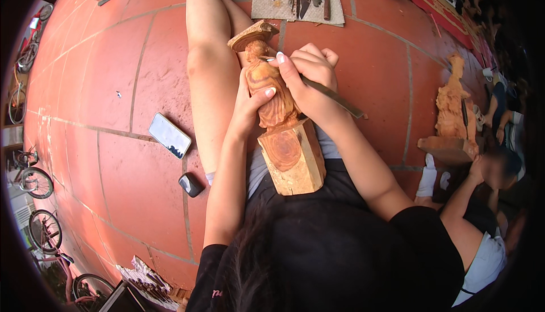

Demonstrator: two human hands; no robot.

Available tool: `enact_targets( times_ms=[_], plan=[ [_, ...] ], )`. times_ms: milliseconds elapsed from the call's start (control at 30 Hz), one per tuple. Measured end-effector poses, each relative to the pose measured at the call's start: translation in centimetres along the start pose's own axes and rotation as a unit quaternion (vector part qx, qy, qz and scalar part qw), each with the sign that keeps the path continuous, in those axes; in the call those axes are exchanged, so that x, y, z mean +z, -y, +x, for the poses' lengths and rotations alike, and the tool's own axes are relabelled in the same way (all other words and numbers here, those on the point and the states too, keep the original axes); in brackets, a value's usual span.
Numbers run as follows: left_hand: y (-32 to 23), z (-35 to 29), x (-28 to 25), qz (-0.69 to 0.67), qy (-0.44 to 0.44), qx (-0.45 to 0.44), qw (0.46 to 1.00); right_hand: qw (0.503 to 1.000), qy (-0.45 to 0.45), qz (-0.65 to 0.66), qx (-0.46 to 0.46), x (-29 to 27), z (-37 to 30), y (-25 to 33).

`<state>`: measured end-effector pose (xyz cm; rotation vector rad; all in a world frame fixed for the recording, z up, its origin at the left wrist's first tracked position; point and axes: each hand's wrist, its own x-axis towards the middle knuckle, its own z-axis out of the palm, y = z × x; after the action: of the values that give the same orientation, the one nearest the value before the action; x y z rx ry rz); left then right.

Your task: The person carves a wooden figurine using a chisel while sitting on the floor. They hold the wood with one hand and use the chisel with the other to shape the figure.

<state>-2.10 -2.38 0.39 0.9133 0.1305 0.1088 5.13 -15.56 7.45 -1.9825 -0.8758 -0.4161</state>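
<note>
A carved wooden figure (267, 78) with striped orange-brown grain rests tilted on my lap, its blocky uncarved base (292, 161) toward my body and a flat, wide top piece (252, 35) at the far end. My left hand (252, 102) is closed round the figure's left side, thumb across its front. In my right hand (315, 74) is a slim carving chisel (335, 97). Its flat metal shank sticks out past the hand to the lower right. The working tip is near the figure's narrow neck, partly hidden by my fingers.
A pale mat (267, 8) ahead holds several carving tools. On the red tile floor to the left lie a phone (170, 135) and a small black case (191, 184). At right, another person (482, 198) sits by a larger carving (452, 105). Bicycles (37, 181) line the far left.
</note>
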Motion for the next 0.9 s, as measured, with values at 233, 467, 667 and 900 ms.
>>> enact_targets(
  times_ms=[233, 467, 667, 900],
  plan=[
    [-0.2, 0.0, 0.0, 0.029, 0.013, -0.005, 0.999, 0.994, 0.054, 0.067, 0.065, -0.9, 0.0, -0.7],
    [-0.1, 0.3, -0.1, 0.021, 0.012, 0.015, 1.0, 0.999, 0.022, 0.036, 0.02, -0.4, -0.1, -0.8],
    [-0.6, 0.0, 0.8, -0.018, 0.007, 0.018, 1.0, 1.0, -0.001, 0.02, -0.005, -0.1, -0.2, -0.5],
    [-0.6, -0.1, 0.8, -0.028, -0.009, 0.005, 1.0, 0.998, -0.004, -0.034, -0.047, 0.0, -0.3, 0.0]
  ],
)
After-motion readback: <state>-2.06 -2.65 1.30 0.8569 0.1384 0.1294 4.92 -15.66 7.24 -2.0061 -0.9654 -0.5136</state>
